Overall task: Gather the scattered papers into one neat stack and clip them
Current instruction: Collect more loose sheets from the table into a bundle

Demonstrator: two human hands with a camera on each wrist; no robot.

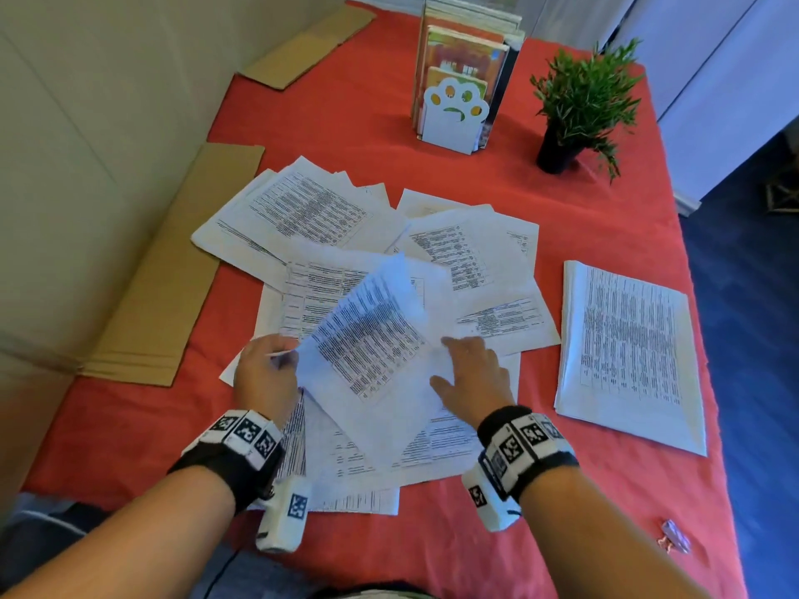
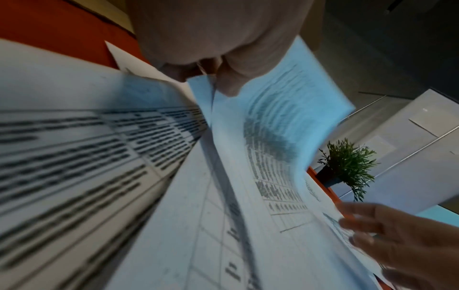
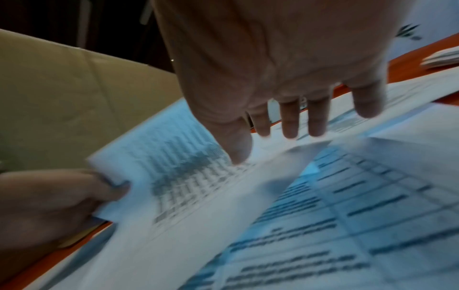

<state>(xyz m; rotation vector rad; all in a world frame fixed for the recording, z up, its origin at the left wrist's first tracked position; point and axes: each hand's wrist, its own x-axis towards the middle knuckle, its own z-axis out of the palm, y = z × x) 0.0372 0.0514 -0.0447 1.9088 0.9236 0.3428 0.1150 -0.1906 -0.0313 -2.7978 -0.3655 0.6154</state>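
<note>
The red table [image 1: 346, 123] fills most of the head view, and the scattered papers [image 1: 475, 252] sprawl across the middle of the frame, overlapping every which way. Off at the right edge sits a neat stack [image 1: 627, 348] that looks already squared up. Upper centre there's a book rack [image 1: 458, 80] with a small plant [image 1: 583, 97] to its right.

So we're mid-gather, I'd say. The left hand [image 1: 266, 373] pinches the left edge of one sheet [image 1: 372, 339], thumb on top, and that sheet is lifted and curling above the pile. The right hand [image 1: 475, 373] lies flat with fingers spread, pressing the sheet's right side down, not gripping anything.

Way down in the lower right corner is a small shiny thing, probably the clip [image 1: 674, 540], untouched.

Next move probably needs that sheet carried over to the neat stack and lined up.
</note>
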